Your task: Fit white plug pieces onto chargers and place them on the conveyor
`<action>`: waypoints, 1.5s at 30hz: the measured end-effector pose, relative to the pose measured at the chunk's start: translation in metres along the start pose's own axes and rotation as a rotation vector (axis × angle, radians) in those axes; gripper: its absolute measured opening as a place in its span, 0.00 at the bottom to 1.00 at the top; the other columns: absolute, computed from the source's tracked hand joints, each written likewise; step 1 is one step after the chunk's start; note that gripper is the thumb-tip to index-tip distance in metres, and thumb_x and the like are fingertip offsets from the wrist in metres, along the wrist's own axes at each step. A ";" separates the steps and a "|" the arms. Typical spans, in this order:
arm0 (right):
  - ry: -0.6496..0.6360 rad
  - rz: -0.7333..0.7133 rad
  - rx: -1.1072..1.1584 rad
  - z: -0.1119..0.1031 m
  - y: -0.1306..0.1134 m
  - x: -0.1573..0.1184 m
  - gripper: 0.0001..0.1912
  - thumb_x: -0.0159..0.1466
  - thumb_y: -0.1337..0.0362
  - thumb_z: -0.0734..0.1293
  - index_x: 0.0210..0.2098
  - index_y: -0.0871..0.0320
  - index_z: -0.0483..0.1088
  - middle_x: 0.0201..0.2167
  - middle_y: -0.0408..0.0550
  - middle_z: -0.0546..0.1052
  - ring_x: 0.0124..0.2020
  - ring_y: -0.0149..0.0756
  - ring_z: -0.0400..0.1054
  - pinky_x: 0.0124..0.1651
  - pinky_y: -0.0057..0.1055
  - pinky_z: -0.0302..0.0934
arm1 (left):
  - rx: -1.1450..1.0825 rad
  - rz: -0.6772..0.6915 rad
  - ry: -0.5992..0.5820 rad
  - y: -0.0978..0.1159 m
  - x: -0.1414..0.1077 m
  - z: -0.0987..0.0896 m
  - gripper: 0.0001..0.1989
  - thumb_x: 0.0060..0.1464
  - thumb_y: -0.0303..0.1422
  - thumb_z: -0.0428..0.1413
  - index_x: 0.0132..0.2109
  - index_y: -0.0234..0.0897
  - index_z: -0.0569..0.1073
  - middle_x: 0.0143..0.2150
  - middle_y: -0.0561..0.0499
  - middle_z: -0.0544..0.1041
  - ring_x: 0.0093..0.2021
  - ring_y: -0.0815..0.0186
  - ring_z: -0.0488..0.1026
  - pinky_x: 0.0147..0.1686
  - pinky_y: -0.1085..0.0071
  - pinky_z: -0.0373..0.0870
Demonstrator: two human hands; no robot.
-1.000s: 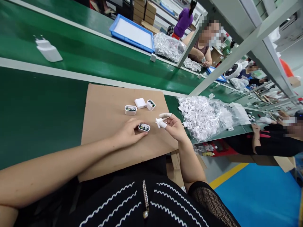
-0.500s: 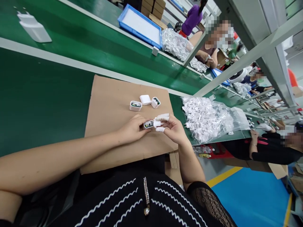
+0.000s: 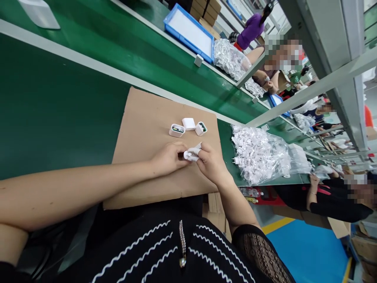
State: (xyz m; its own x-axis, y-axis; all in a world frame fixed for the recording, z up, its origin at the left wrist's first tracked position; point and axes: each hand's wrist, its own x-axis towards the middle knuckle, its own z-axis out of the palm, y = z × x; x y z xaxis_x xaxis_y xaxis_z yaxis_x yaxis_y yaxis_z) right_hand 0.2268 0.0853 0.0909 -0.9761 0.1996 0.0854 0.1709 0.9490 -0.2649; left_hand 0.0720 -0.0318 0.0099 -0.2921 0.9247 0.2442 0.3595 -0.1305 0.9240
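Note:
Over the cardboard sheet [image 3: 150,114], both hands meet around one white plug charger [image 3: 188,155]. My left hand [image 3: 168,158] is closed around its housing, mostly hidden behind the fingers. My right hand [image 3: 212,163], with white finger cots on some fingertips, pinches the plug end. The plug piece sits against the housing; whether it is seated I cannot tell. Just beyond the hands stand an open white charger housing [image 3: 177,131] with circuit parts inside, a second open housing [image 3: 201,128] and a white housing [image 3: 188,124] whose opening is not visible.
A clear plastic bag of white plug pieces [image 3: 256,153] lies right of the cardboard. Behind runs a green conveyor belt [image 3: 141,67] carrying a white charger [image 3: 41,15]. A blue tray [image 3: 190,33] stands across it. A metal post [image 3: 253,70] rises at right. Co-workers sit further off.
The plug piece has come against the housing, and the housing's open end with its circuit parts is now out of sight. The view has shifted slightly. The belt charger appears further up and left.

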 end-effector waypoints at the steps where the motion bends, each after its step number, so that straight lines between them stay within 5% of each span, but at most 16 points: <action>1: -0.007 -0.014 -0.021 -0.001 -0.001 0.001 0.13 0.68 0.75 0.61 0.44 0.59 0.76 0.39 0.49 0.70 0.38 0.38 0.64 0.38 0.31 0.58 | -0.005 -0.003 -0.005 0.000 0.000 0.000 0.06 0.54 0.35 0.65 0.35 0.38 0.77 0.35 0.50 0.77 0.37 0.61 0.74 0.38 0.65 0.70; 22: -0.053 0.065 -0.134 -0.012 -0.004 0.016 0.12 0.59 0.77 0.66 0.34 0.55 0.78 0.33 0.49 0.71 0.40 0.43 0.65 0.37 0.35 0.55 | 0.026 -0.065 0.003 0.003 -0.002 -0.001 0.11 0.55 0.41 0.65 0.36 0.38 0.80 0.37 0.48 0.77 0.37 0.59 0.75 0.38 0.63 0.72; 28: 0.058 0.150 0.068 0.009 -0.002 0.003 0.15 0.61 0.75 0.68 0.45 0.56 0.78 0.40 0.50 0.75 0.44 0.43 0.69 0.48 0.37 0.62 | 0.077 -0.051 -0.023 0.001 -0.003 0.002 0.13 0.57 0.43 0.63 0.43 0.40 0.83 0.44 0.46 0.82 0.43 0.55 0.78 0.45 0.58 0.75; 32: 0.334 0.233 0.403 0.027 0.030 -0.034 0.24 0.68 0.64 0.68 0.63 0.52 0.67 0.51 0.51 0.77 0.52 0.40 0.72 0.59 0.39 0.64 | 0.112 -0.059 -0.026 0.018 -0.008 -0.011 0.15 0.56 0.46 0.64 0.44 0.43 0.84 0.47 0.46 0.83 0.49 0.51 0.79 0.49 0.56 0.77; 36: 0.568 0.595 0.140 0.034 0.082 -0.092 0.19 0.69 0.56 0.67 0.56 0.57 0.69 0.52 0.59 0.74 0.58 0.51 0.67 0.65 0.54 0.59 | 0.138 -0.094 0.130 0.050 -0.009 -0.040 0.13 0.52 0.47 0.66 0.42 0.48 0.85 0.50 0.50 0.84 0.55 0.50 0.79 0.57 0.54 0.77; 40: 0.479 0.831 -0.173 0.027 0.121 -0.125 0.18 0.70 0.58 0.64 0.52 0.65 0.68 0.52 0.67 0.71 0.58 0.57 0.63 0.65 0.60 0.56 | 0.208 -0.261 0.324 0.061 0.007 -0.070 0.16 0.46 0.48 0.69 0.41 0.48 0.85 0.51 0.53 0.84 0.55 0.50 0.79 0.59 0.53 0.76; 45: 0.183 1.003 -0.365 -0.001 0.161 -0.107 0.24 0.69 0.61 0.61 0.57 0.76 0.67 0.61 0.77 0.67 0.70 0.63 0.53 0.71 0.56 0.48 | 0.317 -0.350 0.453 0.028 0.059 -0.105 0.23 0.49 0.46 0.69 0.50 0.39 0.84 0.47 0.51 0.84 0.49 0.56 0.79 0.54 0.61 0.74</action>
State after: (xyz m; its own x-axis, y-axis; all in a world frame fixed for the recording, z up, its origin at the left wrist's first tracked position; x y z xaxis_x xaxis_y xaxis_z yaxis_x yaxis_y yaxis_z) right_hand 0.3588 0.2168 0.0401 -0.3393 0.9303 0.1391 0.9397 0.3418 0.0059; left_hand -0.0279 -0.0188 0.0812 -0.7593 0.6417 0.1086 0.3990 0.3271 0.8566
